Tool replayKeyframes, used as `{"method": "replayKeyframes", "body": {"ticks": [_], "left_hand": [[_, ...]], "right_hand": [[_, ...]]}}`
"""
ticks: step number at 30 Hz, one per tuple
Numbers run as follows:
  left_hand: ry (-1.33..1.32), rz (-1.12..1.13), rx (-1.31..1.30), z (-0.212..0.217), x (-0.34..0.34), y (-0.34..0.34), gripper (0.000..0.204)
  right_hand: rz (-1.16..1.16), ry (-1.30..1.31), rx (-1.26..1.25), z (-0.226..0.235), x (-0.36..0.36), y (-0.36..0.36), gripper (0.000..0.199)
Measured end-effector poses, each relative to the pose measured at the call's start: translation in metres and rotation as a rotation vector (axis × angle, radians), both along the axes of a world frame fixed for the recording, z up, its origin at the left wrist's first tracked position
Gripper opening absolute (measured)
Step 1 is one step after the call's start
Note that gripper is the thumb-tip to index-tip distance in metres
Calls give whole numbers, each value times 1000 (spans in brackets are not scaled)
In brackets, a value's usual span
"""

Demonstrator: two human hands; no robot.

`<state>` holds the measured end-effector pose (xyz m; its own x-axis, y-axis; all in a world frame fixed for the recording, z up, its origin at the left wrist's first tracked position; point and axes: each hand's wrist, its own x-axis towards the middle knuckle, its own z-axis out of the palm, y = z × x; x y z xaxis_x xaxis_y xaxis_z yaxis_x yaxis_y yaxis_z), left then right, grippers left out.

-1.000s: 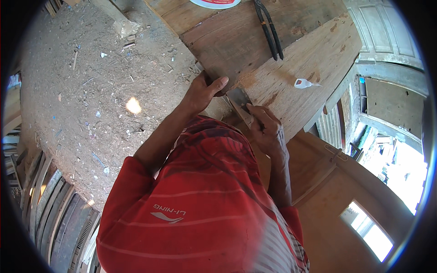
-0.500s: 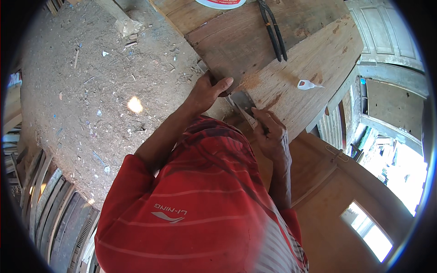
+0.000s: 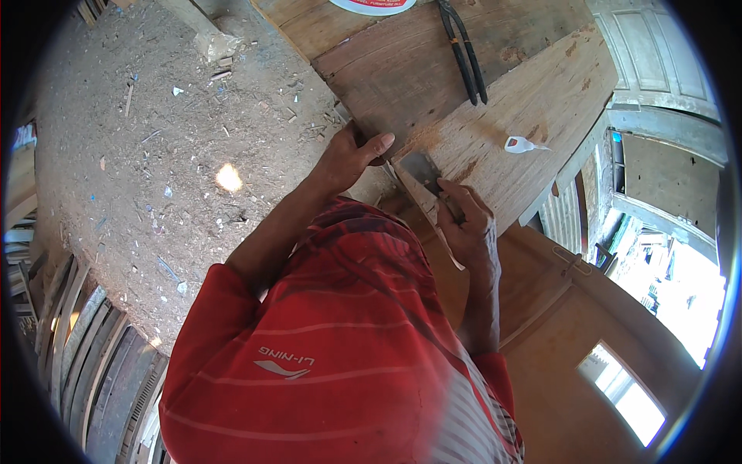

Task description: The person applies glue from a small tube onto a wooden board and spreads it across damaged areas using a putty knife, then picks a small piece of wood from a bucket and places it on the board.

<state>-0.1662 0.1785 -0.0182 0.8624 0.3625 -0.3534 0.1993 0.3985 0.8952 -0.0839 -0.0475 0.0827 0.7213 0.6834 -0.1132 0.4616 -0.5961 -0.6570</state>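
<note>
My left hand [image 3: 352, 162] is closed on the near corner of a wooden board [image 3: 379, 85]; its thumb lies on top and its other fingers are mostly hidden below the edge. My right hand [image 3: 466, 220] is closed on a flat grey blade-like piece [image 3: 420, 168], whose handle, if any, the fingers hide. This piece lies at the near edge of a lighter plank [image 3: 533, 100]. Beside it a narrow pale strip [image 3: 421, 199] runs along the edge, below my fingers. Brown dust [image 3: 423, 141] is scattered on the wood between my hands.
Pincers [image 3: 466, 62] with long black handles lie across the boards. A small white nozzle-shaped piece [image 3: 522, 145] rests on the plank. A white and red tub [image 3: 375, 6] stands at the far edge. Debris litters the floor [image 3: 193, 131]; curved wooden pieces [image 3: 93, 363] lean at lower left.
My right hand has shifted slightly right and nearer me. More of the grey piece's flat face shows, and the pale strip reaches further below my hand. My left hand stays in place.
</note>
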Motion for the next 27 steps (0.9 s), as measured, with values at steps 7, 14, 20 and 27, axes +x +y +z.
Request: {"method": "replayKeyframes", "body": {"ticks": [7, 14, 20, 27], "left_hand": [[45, -58, -68, 10, 0, 3, 74], [22, -55, -71, -10, 0, 3, 73], [7, 16, -49, -6, 1, -4, 76], [19, 60, -80, 4, 0, -8, 83]], "right_hand": [[328, -82, -54, 2, 30, -4, 38], [558, -273, -73, 10, 72, 10, 34], [613, -360, -135, 22, 98, 16, 30], [642, -522, -220, 34, 129, 18, 29]]}}
